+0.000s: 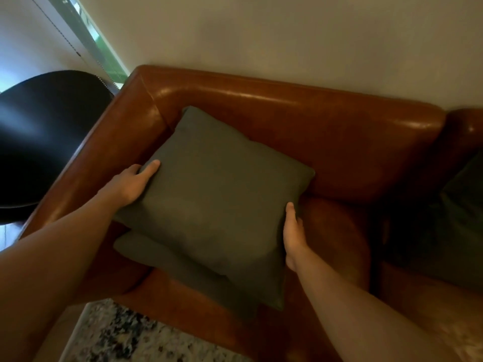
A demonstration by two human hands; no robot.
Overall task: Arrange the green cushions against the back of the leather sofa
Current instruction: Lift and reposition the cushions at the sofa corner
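A square green cushion (pixel 217 194) is held over the left end of the brown leather sofa (pixel 326 126), its far corner close to the backrest. My left hand (pixel 133 182) grips its left edge, thumb on top. My right hand (pixel 294 236) grips its right edge. Beneath it a second green cushion (pixel 162 259) lies flat on the seat, mostly covered. Another dark green cushion (pixel 454 218) rests in shadow at the sofa's right, leaning near the backrest.
A black rounded chair (pixel 47 137) stands just left of the sofa's armrest (pixel 104 155). A window with a bead cord (pixel 88 45) is at the upper left. A speckled rug (pixel 125 335) lies on the floor in front.
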